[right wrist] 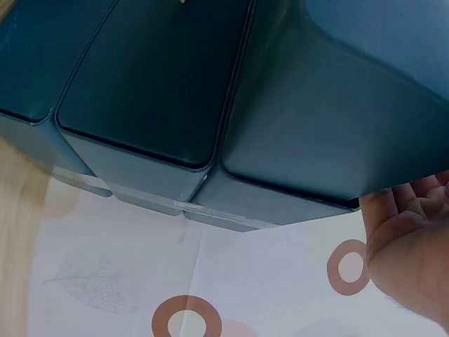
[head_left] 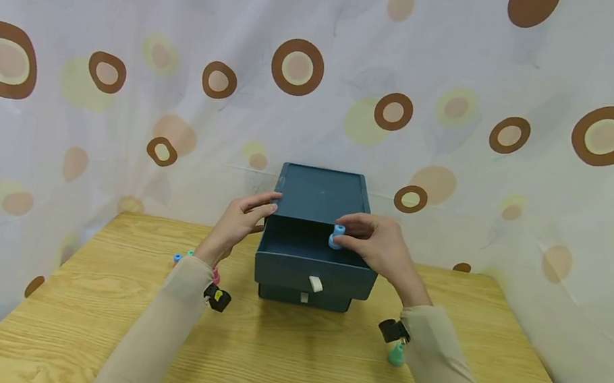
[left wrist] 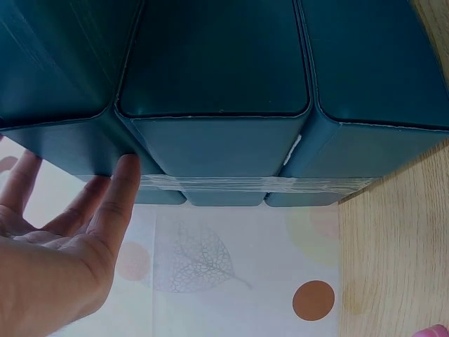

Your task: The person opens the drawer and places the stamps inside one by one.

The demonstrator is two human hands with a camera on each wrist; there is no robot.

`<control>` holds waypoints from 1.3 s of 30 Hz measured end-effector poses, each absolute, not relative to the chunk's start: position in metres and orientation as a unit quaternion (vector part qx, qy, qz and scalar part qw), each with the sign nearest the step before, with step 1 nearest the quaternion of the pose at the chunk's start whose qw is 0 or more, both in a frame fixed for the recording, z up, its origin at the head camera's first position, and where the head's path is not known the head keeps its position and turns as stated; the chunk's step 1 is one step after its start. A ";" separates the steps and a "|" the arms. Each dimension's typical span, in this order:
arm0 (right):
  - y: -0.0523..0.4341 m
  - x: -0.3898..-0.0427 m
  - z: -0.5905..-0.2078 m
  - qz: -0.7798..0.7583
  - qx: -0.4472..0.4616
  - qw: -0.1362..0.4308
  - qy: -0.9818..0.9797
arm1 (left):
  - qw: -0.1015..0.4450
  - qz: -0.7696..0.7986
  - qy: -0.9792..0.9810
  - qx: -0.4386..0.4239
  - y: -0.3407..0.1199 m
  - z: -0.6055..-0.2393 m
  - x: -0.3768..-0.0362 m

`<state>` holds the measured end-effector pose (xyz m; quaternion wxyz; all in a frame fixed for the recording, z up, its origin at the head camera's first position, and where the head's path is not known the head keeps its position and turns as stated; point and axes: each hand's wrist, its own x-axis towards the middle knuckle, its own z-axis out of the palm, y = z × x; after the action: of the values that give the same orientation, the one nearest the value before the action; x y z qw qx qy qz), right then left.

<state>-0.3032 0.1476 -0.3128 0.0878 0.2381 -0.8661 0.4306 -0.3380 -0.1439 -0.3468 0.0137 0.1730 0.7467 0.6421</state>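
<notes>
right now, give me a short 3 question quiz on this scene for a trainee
1. True or false: the top drawer of the dark teal drawer box on the wooden table is pulled out.
2. Which hand holds the small light blue spool-shaped piece? A) left hand B) right hand C) neither
3. Fill in: the left hand's straight fingers touch the box's ___ side.

Key: 1. True, and the lower drawer is closed. 2. B, pinched over the open drawer. 3. Left.
</notes>
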 end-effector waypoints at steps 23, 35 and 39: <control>0.146 -0.307 -0.313 0.445 0.245 0.070 -0.859 | 0.019 0.641 0.748 0.170 -0.141 -0.329 -0.319; 0.150 -0.308 -0.315 0.465 0.255 0.075 -0.845 | 0.005 0.640 0.749 0.170 -0.143 -0.353 -0.342; 0.156 -0.307 -0.316 0.479 0.261 0.078 -0.834 | -0.004 0.640 0.749 0.173 -0.143 -0.354 -0.343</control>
<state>-0.3072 0.1565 -0.3157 0.0778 0.2608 -0.8344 0.4792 -0.3431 -0.1435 -0.3539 -0.0045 0.1731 0.7487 0.6399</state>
